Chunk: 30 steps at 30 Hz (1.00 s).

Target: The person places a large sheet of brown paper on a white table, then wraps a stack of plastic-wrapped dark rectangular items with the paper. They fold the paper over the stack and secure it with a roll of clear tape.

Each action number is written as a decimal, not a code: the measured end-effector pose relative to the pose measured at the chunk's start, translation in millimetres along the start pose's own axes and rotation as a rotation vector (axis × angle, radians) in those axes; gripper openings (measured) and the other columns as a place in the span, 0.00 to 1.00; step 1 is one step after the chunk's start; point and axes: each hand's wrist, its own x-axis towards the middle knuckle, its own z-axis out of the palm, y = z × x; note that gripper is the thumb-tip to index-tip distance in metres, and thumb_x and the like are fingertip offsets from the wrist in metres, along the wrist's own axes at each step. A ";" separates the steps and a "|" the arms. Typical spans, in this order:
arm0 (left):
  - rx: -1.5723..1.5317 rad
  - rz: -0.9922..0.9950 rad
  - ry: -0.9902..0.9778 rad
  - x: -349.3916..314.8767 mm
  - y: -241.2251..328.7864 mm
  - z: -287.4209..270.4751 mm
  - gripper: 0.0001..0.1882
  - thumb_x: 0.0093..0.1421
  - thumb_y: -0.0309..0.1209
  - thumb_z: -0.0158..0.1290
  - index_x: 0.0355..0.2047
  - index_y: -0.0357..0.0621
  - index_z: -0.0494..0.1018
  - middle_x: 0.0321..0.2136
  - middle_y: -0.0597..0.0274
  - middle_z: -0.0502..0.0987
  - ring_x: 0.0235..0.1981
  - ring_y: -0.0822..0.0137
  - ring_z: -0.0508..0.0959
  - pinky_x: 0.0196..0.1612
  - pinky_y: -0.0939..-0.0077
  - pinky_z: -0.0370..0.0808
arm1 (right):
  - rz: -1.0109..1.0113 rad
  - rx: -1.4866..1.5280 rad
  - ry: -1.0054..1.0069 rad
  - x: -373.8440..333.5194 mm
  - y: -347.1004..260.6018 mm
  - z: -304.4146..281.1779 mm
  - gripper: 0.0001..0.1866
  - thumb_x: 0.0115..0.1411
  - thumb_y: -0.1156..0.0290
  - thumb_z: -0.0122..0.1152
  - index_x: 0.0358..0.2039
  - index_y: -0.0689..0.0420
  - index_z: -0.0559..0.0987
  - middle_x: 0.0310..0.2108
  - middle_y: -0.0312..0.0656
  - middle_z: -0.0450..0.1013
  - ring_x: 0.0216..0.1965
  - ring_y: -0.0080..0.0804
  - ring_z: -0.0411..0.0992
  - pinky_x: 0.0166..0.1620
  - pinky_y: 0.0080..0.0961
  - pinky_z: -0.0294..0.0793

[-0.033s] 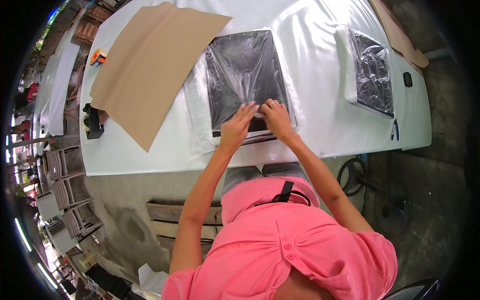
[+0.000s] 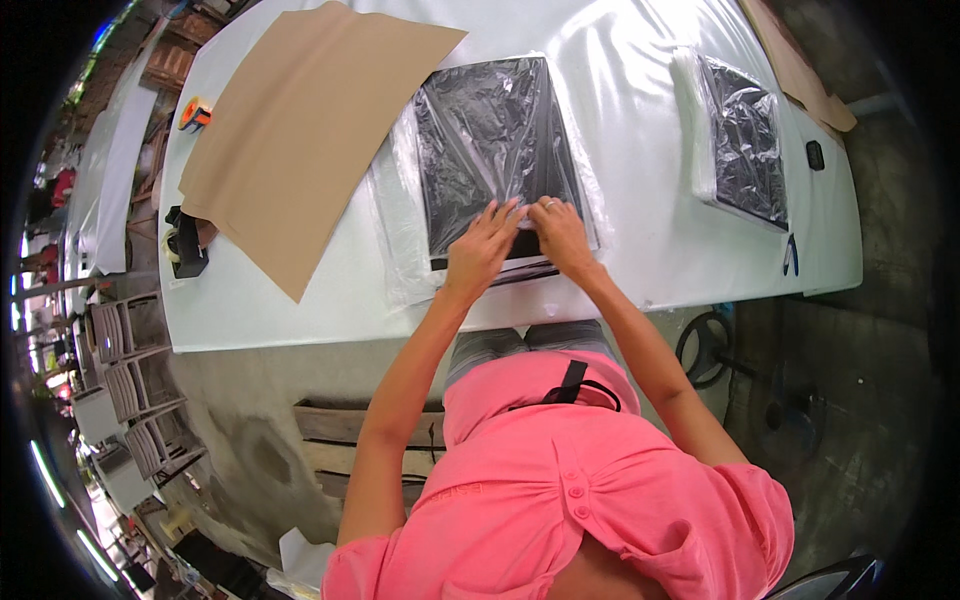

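A flat black rectangular panel (image 2: 490, 110) lies on the table under clear plastic film (image 2: 487, 165), which is creased toward my fingertips. Near its close edge, my left hand (image 2: 482, 245) has its fingers together, pressed on the film and closed on a fold of it. Beside it, my right hand (image 2: 560, 232), with a ring on one finger, pinches the film too. The fingertips of both hands nearly touch. Loose clear plastic sheets (image 2: 398, 225) spread out under and around the panel.
Brown cardboard (image 2: 300, 130) lies left of the panel. An orange tape roll (image 2: 195, 115) and a black tape dispenser (image 2: 187, 248) stand at the table's left edge. On the right are a wrapped stack of black panels (image 2: 745, 145), a small black object (image 2: 815, 156) and a blue-handled tool (image 2: 791, 256).
The film over the panel has more wrinkles now. Both hands sit almost where they were, still on the film, and the view has shifted slightly.
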 end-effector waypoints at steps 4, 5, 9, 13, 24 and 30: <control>0.282 -0.023 0.048 4.2 -22.9 -2.9 0.36 0.52 0.27 0.52 0.62 0.60 0.58 0.58 0.58 0.64 0.59 0.49 0.62 0.57 0.45 0.59 | 0.021 0.131 0.119 4.7 -29.6 -22.7 0.09 0.51 0.79 0.54 0.34 0.60 0.69 0.34 0.47 0.67 0.40 0.45 0.67 0.41 0.38 0.66; 0.330 -0.081 0.092 5.6 -43.6 -1.2 0.36 0.51 0.25 0.51 0.62 0.59 0.58 0.58 0.58 0.64 0.59 0.49 0.63 0.58 0.46 0.60 | -0.006 0.072 0.157 5.5 -31.8 -26.9 0.08 0.51 0.80 0.54 0.34 0.60 0.69 0.34 0.47 0.66 0.40 0.45 0.66 0.42 0.38 0.67; 0.382 -0.204 0.119 -19.2 -79.4 -26.2 0.37 0.48 0.18 0.45 0.62 0.55 0.58 0.57 0.58 0.66 0.58 0.48 0.64 0.57 0.46 0.60 | 0.021 -0.176 0.151 -1.6 -9.8 -36.4 0.11 0.48 0.83 0.51 0.34 0.60 0.69 0.36 0.46 0.66 0.40 0.44 0.67 0.42 0.37 0.66; 0.286 -0.202 0.004 -64.1 -77.9 -40.6 0.35 0.50 0.17 0.44 0.61 0.52 0.60 0.57 0.58 0.66 0.57 0.48 0.65 0.57 0.47 0.60 | 0.126 -0.210 0.123 -10.0 0.3 -39.3 0.12 0.46 0.83 0.51 0.34 0.59 0.70 0.36 0.44 0.68 0.42 0.41 0.67 0.41 0.34 0.65; 0.129 0.024 -0.044 -89.4 -9.9 -58.2 0.31 0.51 0.21 0.51 0.57 0.54 0.65 0.61 0.54 0.59 0.62 0.43 0.56 0.61 0.45 0.52 | 0.435 0.358 0.297 -73.6 33.0 -68.8 0.13 0.46 0.80 0.63 0.33 0.60 0.73 0.35 0.44 0.70 0.38 0.38 0.70 0.41 0.30 0.71; 0.234 0.280 -0.369 -0.9 14.0 -4.7 0.32 0.54 0.42 0.56 0.59 0.63 0.62 0.62 0.62 0.58 0.64 0.45 0.52 0.60 0.37 0.49 | 0.623 0.477 0.244 -85.3 34.0 -58.4 0.17 0.47 0.72 0.69 0.37 0.60 0.74 0.36 0.42 0.70 0.38 0.32 0.71 0.39 0.28 0.71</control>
